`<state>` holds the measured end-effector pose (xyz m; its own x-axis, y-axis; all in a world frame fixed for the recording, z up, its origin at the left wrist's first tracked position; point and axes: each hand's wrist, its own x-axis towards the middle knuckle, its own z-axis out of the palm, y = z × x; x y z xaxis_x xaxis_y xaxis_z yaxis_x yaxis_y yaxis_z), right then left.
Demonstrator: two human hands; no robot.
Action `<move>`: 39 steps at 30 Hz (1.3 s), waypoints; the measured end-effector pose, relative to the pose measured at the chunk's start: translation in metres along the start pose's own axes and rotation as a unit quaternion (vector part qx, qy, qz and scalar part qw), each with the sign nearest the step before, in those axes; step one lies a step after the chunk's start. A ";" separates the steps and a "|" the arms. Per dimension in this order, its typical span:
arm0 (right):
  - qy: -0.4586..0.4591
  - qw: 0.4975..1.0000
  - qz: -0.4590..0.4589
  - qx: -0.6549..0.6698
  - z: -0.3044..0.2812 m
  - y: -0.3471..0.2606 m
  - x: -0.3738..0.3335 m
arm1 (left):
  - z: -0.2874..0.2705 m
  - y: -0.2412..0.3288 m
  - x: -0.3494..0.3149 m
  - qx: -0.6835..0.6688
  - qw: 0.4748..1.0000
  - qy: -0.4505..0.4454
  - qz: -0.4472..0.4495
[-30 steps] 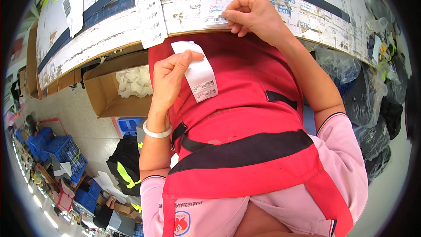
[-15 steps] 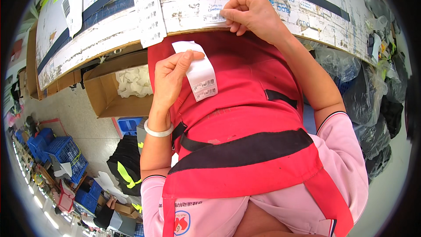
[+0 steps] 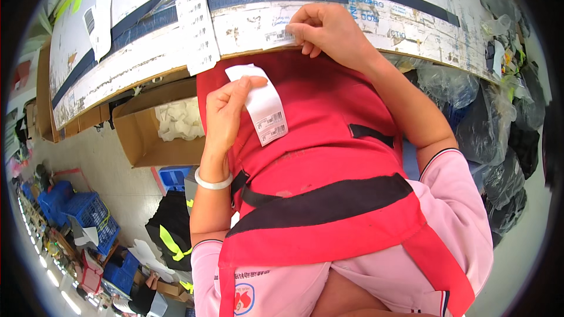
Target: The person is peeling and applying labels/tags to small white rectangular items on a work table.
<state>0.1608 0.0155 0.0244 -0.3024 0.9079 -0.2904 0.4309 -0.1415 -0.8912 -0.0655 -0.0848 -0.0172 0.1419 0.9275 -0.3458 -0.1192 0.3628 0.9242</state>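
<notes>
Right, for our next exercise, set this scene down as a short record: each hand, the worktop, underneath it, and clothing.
left hand: pinches a strip of labels
right hand: fingertips at the edge of a small label; grip unclear
worktop: scuffed white table, long label sheet
underneath: open cardboard box holding white scraps
clothing: red apron, pink shirt

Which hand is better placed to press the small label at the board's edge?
Probably the right: the right hand is at that label, while the left hand is occupied gripping a strip in front of the apron.
</notes>
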 end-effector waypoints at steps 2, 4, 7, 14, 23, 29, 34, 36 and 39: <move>-0.008 0.996 -0.005 0.083 -0.009 -0.002 -0.003 | -0.003 0.002 -0.006 -0.019 1.000 0.006 -0.019; 0.040 0.996 -0.043 0.067 -0.030 0.013 0.007 | -0.004 0.003 -0.011 0.003 1.000 0.003 -0.009; 0.198 0.976 -0.084 -0.045 -0.085 0.033 0.033 | 0.008 0.017 -0.017 -0.029 0.999 -0.029 -0.009; 0.299 0.879 0.035 -0.371 -0.140 0.067 0.073 | 0.007 0.012 -0.021 -0.070 0.996 -0.047 -0.042; -0.104 0.992 -0.064 -0.041 -0.009 -0.007 -0.030 | 0.000 0.007 -0.024 -0.080 0.996 0.009 -0.039; -0.217 0.959 0.071 0.168 0.040 0.010 -0.058 | 0.008 0.013 -0.020 -0.160 0.987 0.000 -0.036; -0.182 0.959 0.070 0.205 0.046 0.002 -0.057 | 0.004 0.003 -0.026 -0.074 0.996 -0.037 -0.015; -0.129 0.974 0.035 0.183 0.047 0.000 -0.058 | 0.004 0.002 -0.026 -0.072 0.997 -0.033 -0.019; -0.069 0.984 -0.081 0.142 0.046 0.004 -0.054 | 0.006 0.004 -0.025 -0.074 0.997 -0.027 -0.017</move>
<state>0.1399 -0.0521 0.0202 -0.4682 0.8685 -0.1627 0.1187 -0.1206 -0.9856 -0.0634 -0.1074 -0.0035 0.2007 0.9099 -0.3630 -0.2560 0.4063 0.8771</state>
